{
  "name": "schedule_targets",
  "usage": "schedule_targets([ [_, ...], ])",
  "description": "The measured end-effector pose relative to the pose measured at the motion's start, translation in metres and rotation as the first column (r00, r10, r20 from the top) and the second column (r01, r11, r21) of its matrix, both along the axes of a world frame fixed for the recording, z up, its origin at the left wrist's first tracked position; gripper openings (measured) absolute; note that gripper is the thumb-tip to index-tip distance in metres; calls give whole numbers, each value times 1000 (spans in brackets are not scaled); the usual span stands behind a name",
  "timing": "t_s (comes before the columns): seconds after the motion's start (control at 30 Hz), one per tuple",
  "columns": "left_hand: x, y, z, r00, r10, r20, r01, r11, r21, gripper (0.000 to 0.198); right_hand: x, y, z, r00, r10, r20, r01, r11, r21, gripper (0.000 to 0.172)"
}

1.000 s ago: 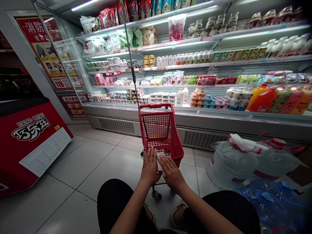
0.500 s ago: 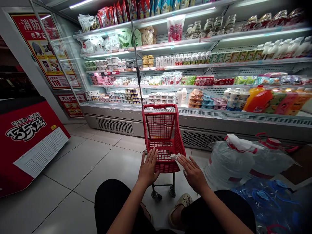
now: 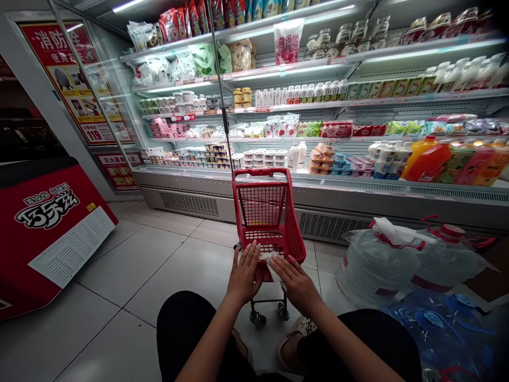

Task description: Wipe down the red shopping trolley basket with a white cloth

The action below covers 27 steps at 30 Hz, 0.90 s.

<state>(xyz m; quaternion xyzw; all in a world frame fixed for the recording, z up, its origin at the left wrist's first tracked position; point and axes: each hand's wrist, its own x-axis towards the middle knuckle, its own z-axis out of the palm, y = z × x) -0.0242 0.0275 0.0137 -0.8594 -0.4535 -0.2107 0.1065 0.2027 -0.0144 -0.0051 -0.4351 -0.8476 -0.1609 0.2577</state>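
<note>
A lit refrigerated display case (image 3: 191, 203) stretches across the supermarket aisle ahead of me, its shelves full of bottles, cups and pouches, with a red chest freezer (image 3: 51, 249) off to the left on the pale tiled floor (image 3: 151, 260). Right in front of me, between my feet and the case, stands a small red shopping cart (image 3: 294, 241), its long axis running away from me, the top bar at the far end near the case and the low end of the basket nearest me. Both my hands are at that near end, close together but not clasped. My left hand (image 3: 243, 273) lies over the left part of the rim, fingers straight and uncurled. My right hand (image 3: 296, 281) slants in from the right, fingers flat over a white wipe (image 3: 274, 271) on the rim; I can't tell whether the thumb pinches it from underneath. The wipe lies between the two hands, beneath the right fingertips, its upper edge reaching towards the left hand. Wrapped water jugs (image 3: 376, 265) sit well to my right.
</note>
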Motion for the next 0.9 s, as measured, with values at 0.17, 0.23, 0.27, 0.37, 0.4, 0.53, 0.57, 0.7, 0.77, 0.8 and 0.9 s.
schedule_targets([
  [0.17, -2, -3, 5, 1000, -19, -3, 19, 1000, -14, 95, 69, 1, 1, 997, -73, 16, 73, 997, 22, 87],
  [0.23, -1, -4, 5, 1000, -25, -6, 25, 999, -19, 95, 93, 4, 1, 995, -89, 35, 88, 996, 33, 88],
  [0.27, 0, -5, 5, 999, -31, -9, 31, 999, -21, 94, 102, 7, 2, 995, -87, 46, 86, 996, 36, 88],
  [0.37, -1, -4, 4, 999, -41, -16, 41, 999, -17, 93, 114, 11, 2, 996, -66, 60, 63, 997, 38, 88],
  [0.4, -1, -4, 4, 999, -39, -17, 39, 999, -14, 92, 113, 11, 1, 997, -62, 53, 60, 997, 41, 87],
  [0.53, -3, -3, 3, 1000, -16, -11, 16, 1000, 11, 91, 81, 5, -6, 996, -86, -6, 86, 994, 61, 82],
  [0.57, -1, -3, 3, 1000, 0, -2, 1, 1000, 18, 91, 69, 3, -8, 996, -89, -14, 89, 994, 62, 80],
  [0.7, 16, -8, -7, 997, 68, 39, -69, 997, 35, 93, 22, 0, -8, 999, -33, -7, 33, 998, 54, 80],
  [0.77, 27, -12, -13, 1000, 0, 19, 0, 1000, 9, 94, 8, 2, -4, 1000, 8, 4, -9, 999, 50, 82],
  [0.8, 30, -14, -16, 1000, -4, 26, 4, 1000, -2, 97, 5, 3, -2, 1000, 27, 15, -28, 998, 49, 82],
  [0.9, 31, -19, -17, 1000, -15, 19, 15, 1000, 0, 99, 16, 3, 3, 995, 77, 58, -80, 995, 55, 81],
])
